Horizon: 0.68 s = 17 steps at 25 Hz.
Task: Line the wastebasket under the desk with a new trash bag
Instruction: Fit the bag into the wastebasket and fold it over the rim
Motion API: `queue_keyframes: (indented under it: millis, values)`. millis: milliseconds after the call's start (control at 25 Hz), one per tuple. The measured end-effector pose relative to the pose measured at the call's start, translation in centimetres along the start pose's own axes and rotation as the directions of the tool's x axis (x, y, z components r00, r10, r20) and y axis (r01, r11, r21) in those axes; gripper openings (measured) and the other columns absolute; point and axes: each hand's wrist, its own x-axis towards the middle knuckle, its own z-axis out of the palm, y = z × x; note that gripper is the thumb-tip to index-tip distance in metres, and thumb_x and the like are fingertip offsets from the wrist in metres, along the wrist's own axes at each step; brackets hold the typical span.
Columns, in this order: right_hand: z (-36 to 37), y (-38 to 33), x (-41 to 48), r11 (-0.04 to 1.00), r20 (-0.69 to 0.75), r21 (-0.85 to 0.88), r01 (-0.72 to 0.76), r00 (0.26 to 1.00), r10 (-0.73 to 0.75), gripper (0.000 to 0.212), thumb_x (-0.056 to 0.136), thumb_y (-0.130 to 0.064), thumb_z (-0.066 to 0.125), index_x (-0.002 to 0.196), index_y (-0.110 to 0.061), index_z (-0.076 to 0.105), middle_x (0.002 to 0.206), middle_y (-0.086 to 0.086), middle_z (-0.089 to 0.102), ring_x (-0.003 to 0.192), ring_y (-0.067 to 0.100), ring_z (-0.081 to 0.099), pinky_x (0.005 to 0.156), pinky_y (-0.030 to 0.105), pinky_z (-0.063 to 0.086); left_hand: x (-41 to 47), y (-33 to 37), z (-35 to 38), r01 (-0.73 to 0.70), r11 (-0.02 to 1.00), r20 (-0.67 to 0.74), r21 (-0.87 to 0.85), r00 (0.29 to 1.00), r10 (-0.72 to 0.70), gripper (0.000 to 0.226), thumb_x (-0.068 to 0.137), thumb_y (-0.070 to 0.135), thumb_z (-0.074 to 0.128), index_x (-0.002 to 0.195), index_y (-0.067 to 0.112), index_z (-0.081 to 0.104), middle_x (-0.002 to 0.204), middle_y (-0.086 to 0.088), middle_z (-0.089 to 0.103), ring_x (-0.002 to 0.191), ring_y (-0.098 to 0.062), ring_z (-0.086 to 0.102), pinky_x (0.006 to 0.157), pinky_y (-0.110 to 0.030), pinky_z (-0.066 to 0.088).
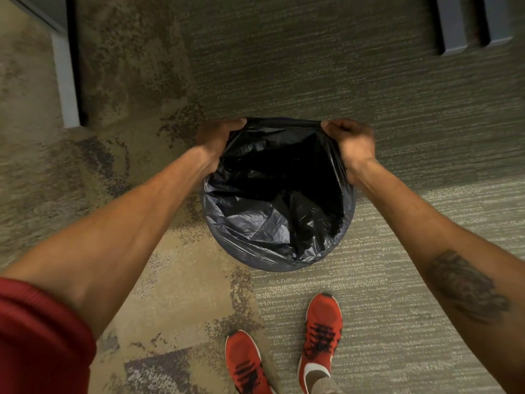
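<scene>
A round wastebasket [272, 267] stands on the carpet in the middle of the head view, almost wholly covered by a black trash bag [264, 223] spread open inside it. The bag's edge is folded over the near rim. My left hand [217, 137] grips the bag's edge at the far left of the rim. My right hand [350, 143] grips the edge at the far right, and the plastic is stretched taut between the two hands. The basket's own wall is hardly visible under the plastic.
A pale desk leg [66, 89] stands at the upper left beside a dark panel. Two grey furniture legs [454, 27] show at the upper right. My red shoes [322, 331] stand on the carpet just in front of the basket.
</scene>
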Motion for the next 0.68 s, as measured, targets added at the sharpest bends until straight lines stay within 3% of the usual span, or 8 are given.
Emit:
queue_keyframes:
  millis: [160, 240, 320, 400, 480, 600, 680]
  values:
    - [0.0, -0.7, 0.2, 0.984, 0.084, 0.128, -0.125, 0.99, 0.115, 0.019, 0.09, -0.004, 0.072, 0.074, -0.014, 0.072, 0.057, -0.006, 0.073, 0.05, 0.007, 0.068, 0.054, 0.02, 0.055, 0.1, 0.0, -0.5, -0.014, 1.0, 0.089, 0.012, 0.996, 0.013, 0.021, 0.079, 0.041, 0.078, 0.09, 0.024, 0.076, 0.087, 0.007, 0.078, 0.078, -0.011, 0.074, 0.068, -0.022, 0.054]
    - [0.2, -1.3, 0.2, 0.97, 0.124, 0.172, -0.171, 0.981, 0.151, 0.019, 0.092, 0.0, 0.069, 0.076, -0.01, 0.071, 0.056, -0.005, 0.073, 0.049, 0.007, 0.068, 0.053, 0.019, 0.056, 0.2, -0.8, -0.8, -0.106, 0.994, 0.098, -0.015, 0.989, 0.107, 0.023, 0.082, 0.037, 0.078, 0.099, 0.023, 0.078, 0.097, 0.007, 0.077, 0.087, -0.006, 0.073, 0.074, -0.02, 0.054]
    - [0.4, -1.7, 0.2, 0.968, 0.163, 0.159, -0.197, 0.972, 0.171, 0.02, 0.093, -0.001, 0.068, 0.075, -0.01, 0.069, 0.054, -0.005, 0.072, 0.048, 0.006, 0.068, 0.051, 0.019, 0.056, 0.2, -1.9, -1.0, -0.177, 0.983, 0.088, -0.057, 0.98, 0.181, 0.025, 0.084, 0.03, 0.077, 0.105, 0.017, 0.078, 0.099, 0.006, 0.077, 0.09, -0.004, 0.073, 0.074, -0.015, 0.055]
    - [0.8, -1.9, 0.1, 0.974, 0.186, 0.106, -0.198, 0.967, 0.176, 0.017, 0.092, -0.002, 0.069, 0.076, -0.009, 0.07, 0.058, -0.003, 0.073, 0.051, 0.008, 0.069, 0.054, 0.021, 0.058, 0.2, -3.0, -1.4, -0.19, 0.976, 0.089, -0.107, 0.976, 0.199, 0.014, 0.086, 0.026, 0.076, 0.099, 0.02, 0.079, 0.091, 0.01, 0.079, 0.086, -0.004, 0.074, 0.07, -0.013, 0.055]
    - [1.2, -1.8, -0.1, 0.985, 0.2, 0.064, -0.16, 0.969, 0.145, 0.014, 0.091, -0.004, 0.071, 0.078, -0.01, 0.071, 0.068, 0.001, 0.073, 0.058, 0.011, 0.068, 0.063, 0.023, 0.06, 0.2, -3.9, -1.9, -0.17, 0.967, 0.108, -0.19, 0.975, 0.193, 0.005, 0.087, 0.025, 0.075, 0.089, 0.026, 0.08, 0.086, 0.009, 0.08, 0.083, -0.007, 0.075, 0.069, -0.015, 0.056]
    - [1.5, -1.7, 0.0, 0.993, 0.228, -0.103, 0.061, 0.973, -0.036, 0.018, 0.092, -0.011, 0.072, 0.075, -0.015, 0.07, 0.07, -0.005, 0.068, 0.062, 0.005, 0.062, 0.065, 0.018, 0.053, 0.3, -4.8, -2.4, -0.205, 0.952, 0.052, -0.228, 0.974, 0.222, 0.015, 0.086, 0.021, 0.076, 0.075, 0.029, 0.081, 0.079, 0.009, 0.079, 0.075, -0.004, 0.074, 0.065, -0.014, 0.055]
    - [1.9, -1.7, -0.1, 0.975, 0.239, -0.159, 0.156, 0.964, -0.115, 0.009, 0.093, -0.013, 0.072, 0.084, -0.011, 0.073, 0.077, -0.002, 0.069, 0.067, 0.005, 0.061, 0.066, 0.015, 0.051, 0.4, -5.1, -2.5, -0.258, 0.945, 0.005, -0.199, 0.964, 0.264, 0.019, 0.086, 0.021, 0.077, 0.07, 0.031, 0.08, 0.074, 0.012, 0.078, 0.07, 0.0, 0.072, 0.063, -0.012, 0.053]
